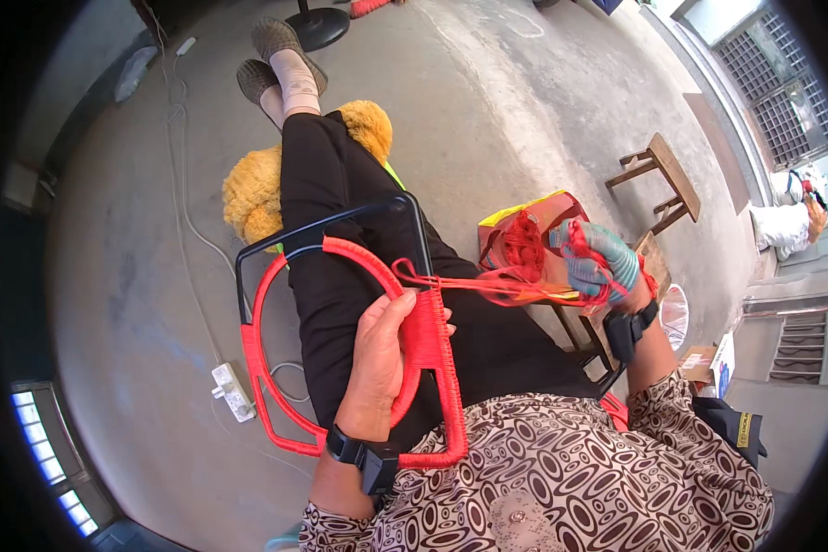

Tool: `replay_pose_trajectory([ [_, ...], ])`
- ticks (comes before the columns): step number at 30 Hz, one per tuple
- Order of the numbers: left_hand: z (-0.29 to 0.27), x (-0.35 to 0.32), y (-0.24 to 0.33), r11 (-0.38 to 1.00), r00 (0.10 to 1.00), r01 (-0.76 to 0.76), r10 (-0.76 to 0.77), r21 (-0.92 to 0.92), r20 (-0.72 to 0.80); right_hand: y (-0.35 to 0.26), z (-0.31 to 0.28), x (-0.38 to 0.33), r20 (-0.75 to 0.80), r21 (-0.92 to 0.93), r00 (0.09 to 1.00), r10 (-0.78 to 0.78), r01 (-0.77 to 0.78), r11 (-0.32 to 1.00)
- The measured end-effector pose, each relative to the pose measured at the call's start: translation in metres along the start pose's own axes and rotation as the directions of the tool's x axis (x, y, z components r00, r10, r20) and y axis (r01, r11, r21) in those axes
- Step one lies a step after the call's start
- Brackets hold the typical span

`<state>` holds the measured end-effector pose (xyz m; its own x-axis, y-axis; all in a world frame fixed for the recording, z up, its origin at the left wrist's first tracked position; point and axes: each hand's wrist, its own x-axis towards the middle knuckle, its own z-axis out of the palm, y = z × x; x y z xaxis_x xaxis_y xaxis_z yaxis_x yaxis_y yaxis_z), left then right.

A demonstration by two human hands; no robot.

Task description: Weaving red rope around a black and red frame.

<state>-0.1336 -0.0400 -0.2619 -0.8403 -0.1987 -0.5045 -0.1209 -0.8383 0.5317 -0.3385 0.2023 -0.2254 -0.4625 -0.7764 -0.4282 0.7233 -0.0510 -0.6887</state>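
My bare left hand (375,345) grips a black metal frame (423,241) with a ring inside it, resting over my lap. Red cord covers its lower part and most of the ring; the upper bar is bare black. My thumb presses on the broad wrapped section where ring and side bar meet. From there, strands of red cord (474,283) stretch to the right. They run into my right hand (603,265), which wears a striped teal glove and is closed around the cord, slightly blurred. Loops of cord hang about its fingers and wrist.
A bag (561,204) with red cord inside stands by my right hand. Beyond it is a wooden stool (658,179). A white power strip (234,391) and cables lie on the floor at left. Yellow fluffy padding (253,193) flanks my legs. Another person (787,221) appears at far right.
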Motion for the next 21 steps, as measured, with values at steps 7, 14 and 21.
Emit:
replay_pose_trajectory([
  [7,-0.004,0.001,0.0,1.0,0.999,0.008,-0.008,-0.002,0.041,0.012,-0.015,0.021,-0.361,-0.218,0.924,-0.122,0.044,0.975],
  [14,0.004,-0.017,0.002,0.997,0.997,-0.062,0.059,0.046,0.055,0.031,0.062,0.048,-0.127,-0.405,0.988,-0.092,0.033,0.914],
  [21,0.03,-0.042,0.02,0.964,0.971,-0.235,0.226,0.122,0.079,0.05,0.1,0.033,0.161,-0.698,0.944,0.288,-0.097,0.71],
])
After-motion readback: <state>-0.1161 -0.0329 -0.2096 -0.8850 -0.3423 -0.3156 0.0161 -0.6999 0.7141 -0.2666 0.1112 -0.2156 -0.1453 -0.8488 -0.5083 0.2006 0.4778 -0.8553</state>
